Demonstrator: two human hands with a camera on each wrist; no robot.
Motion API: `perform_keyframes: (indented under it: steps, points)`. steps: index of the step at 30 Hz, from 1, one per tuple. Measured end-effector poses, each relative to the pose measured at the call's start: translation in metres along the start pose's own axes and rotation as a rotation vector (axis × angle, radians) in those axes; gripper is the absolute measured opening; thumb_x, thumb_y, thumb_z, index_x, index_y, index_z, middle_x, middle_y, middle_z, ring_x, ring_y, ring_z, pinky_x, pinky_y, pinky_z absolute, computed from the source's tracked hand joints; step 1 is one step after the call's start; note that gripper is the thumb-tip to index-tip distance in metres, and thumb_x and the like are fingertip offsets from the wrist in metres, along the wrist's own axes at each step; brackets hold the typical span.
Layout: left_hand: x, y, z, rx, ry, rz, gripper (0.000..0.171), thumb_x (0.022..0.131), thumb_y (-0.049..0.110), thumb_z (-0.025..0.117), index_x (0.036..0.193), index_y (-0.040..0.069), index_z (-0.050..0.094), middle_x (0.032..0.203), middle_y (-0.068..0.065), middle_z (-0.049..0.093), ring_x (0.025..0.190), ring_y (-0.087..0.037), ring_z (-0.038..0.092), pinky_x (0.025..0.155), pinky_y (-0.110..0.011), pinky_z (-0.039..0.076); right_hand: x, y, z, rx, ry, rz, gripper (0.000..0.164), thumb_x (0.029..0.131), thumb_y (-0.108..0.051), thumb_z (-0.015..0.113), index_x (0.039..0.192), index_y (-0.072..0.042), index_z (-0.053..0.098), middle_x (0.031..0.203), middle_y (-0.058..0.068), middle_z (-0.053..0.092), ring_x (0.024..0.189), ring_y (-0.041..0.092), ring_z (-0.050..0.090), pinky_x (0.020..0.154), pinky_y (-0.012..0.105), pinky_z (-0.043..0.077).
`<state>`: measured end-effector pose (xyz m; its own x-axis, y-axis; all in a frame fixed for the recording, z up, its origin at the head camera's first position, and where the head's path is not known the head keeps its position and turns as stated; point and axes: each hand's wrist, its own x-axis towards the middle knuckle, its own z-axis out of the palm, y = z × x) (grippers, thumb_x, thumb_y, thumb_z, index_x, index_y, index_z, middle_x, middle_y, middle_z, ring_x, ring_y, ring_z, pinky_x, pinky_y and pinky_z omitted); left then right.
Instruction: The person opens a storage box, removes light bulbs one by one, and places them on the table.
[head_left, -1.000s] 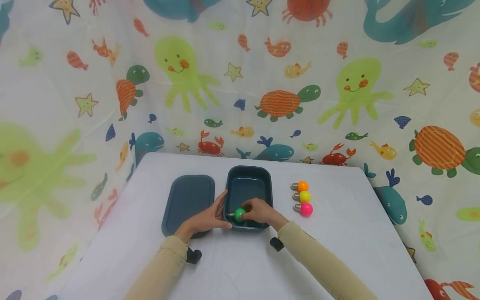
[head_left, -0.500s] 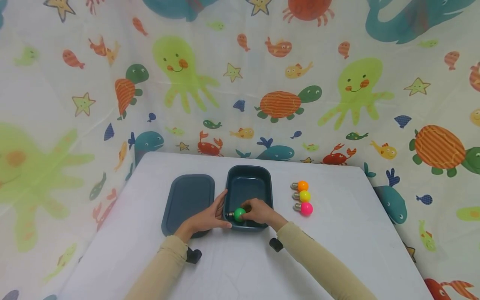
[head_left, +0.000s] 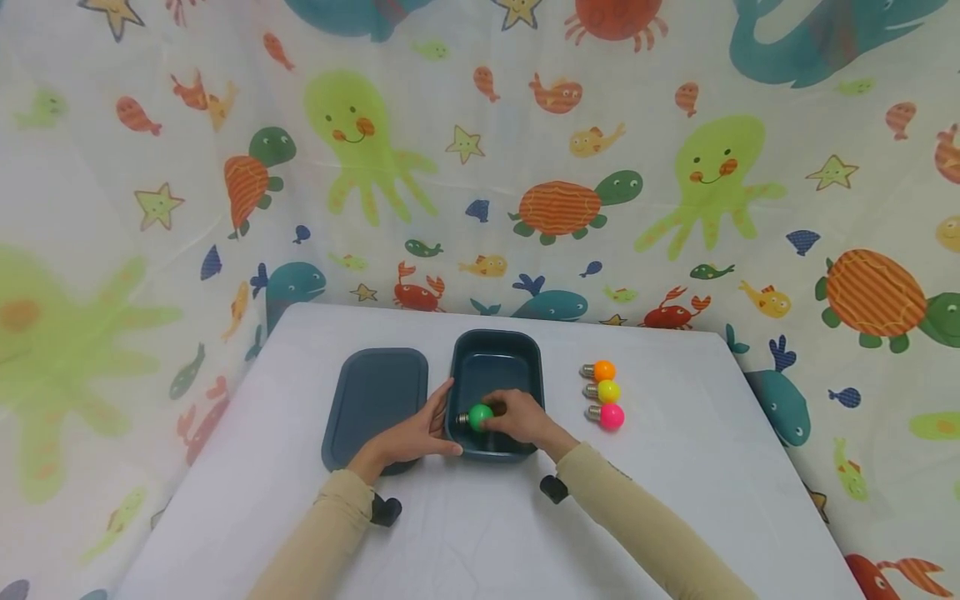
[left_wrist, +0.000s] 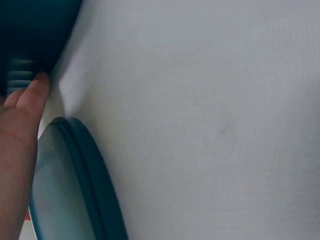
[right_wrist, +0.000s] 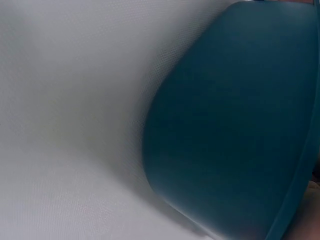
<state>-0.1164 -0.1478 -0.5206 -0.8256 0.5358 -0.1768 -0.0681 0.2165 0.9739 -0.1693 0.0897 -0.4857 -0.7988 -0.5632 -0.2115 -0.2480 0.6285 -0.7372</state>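
Note:
A dark blue rectangular container (head_left: 497,456) sits in the middle of the white table. Along its left wall and near-left corner rests my left hand (head_left: 408,437), fingers straight and thumb spread to the front. Inside, near the front left, my right hand (head_left: 521,417) pinches a green light bulb (head_left: 480,417) between thumb and fingers, its screw base pointing left. In the left wrist view, the left fingers (left_wrist: 34,97) touch the container's outer wall (left_wrist: 37,30). Mostly the container's outside (right_wrist: 230,115) fills the right wrist view; the bulb is hidden there.
A flat blue lid (head_left: 382,392) lies left of the container, partly under the left hand. To the right, an orange bulb (head_left: 604,371), a yellow bulb (head_left: 609,392) and a pink bulb (head_left: 612,417) lie in a column. A sea-animal curtain (head_left: 450,125) hangs behind the table.
The green bulb, still pinched by my right hand, has shifted slightly away from the container's front wall. My left hand stays at the container's side.

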Motion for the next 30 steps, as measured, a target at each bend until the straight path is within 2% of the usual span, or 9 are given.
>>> perform_keyframes:
  steps: [8, 15, 23, 30]
  points:
    - [-0.002, 0.0, 0.003, 0.012, 0.012, -0.005, 0.115, 0.085, 0.021, 0.078, 0.156, 0.027, -0.013, 0.164, -0.005, -0.01, 0.149, -0.023, 0.008, 0.117, -0.044, 0.021, -0.01, 0.0, -0.009, 0.078, 0.07, 0.008, 0.047, 0.088, -0.024, 0.075, 0.127, -0.004, 0.061, 0.121, 0.01, 0.066, 0.109, 0.023, 0.064, 0.093, 0.039, 0.053]
    - [-0.006, 0.001, 0.008, 0.022, 0.026, -0.012, 0.114, 0.085, 0.022, 0.078, 0.156, 0.03, -0.011, 0.164, -0.004, -0.009, 0.15, -0.023, 0.008, 0.117, -0.044, 0.021, -0.02, 0.002, -0.019, 0.169, 0.126, 0.09, 0.045, 0.088, -0.024, 0.074, 0.129, -0.009, 0.061, 0.123, 0.006, 0.065, 0.111, 0.023, 0.062, 0.095, 0.04, 0.052]
    - [-0.008, 0.001, 0.012, 0.025, 0.03, -0.02, 0.116, 0.084, 0.023, 0.079, 0.156, 0.03, -0.012, 0.164, -0.002, -0.01, 0.15, -0.022, 0.003, 0.117, -0.043, 0.02, -0.033, 0.01, -0.032, 0.252, 0.171, 0.135, 0.047, 0.088, -0.025, 0.074, 0.131, -0.012, 0.06, 0.125, 0.004, 0.063, 0.113, 0.024, 0.06, 0.093, 0.038, 0.053]
    - [-0.012, 0.002, 0.016, 0.029, 0.045, -0.048, 0.118, 0.082, 0.025, 0.081, 0.156, 0.031, -0.011, 0.164, -0.001, -0.01, 0.15, -0.021, 0.003, 0.118, -0.042, 0.02, -0.046, 0.016, -0.042, 0.281, 0.209, 0.159, 0.049, 0.088, -0.025, 0.075, 0.133, -0.013, 0.06, 0.13, 0.005, 0.061, 0.12, 0.028, 0.056, 0.096, 0.042, 0.052]
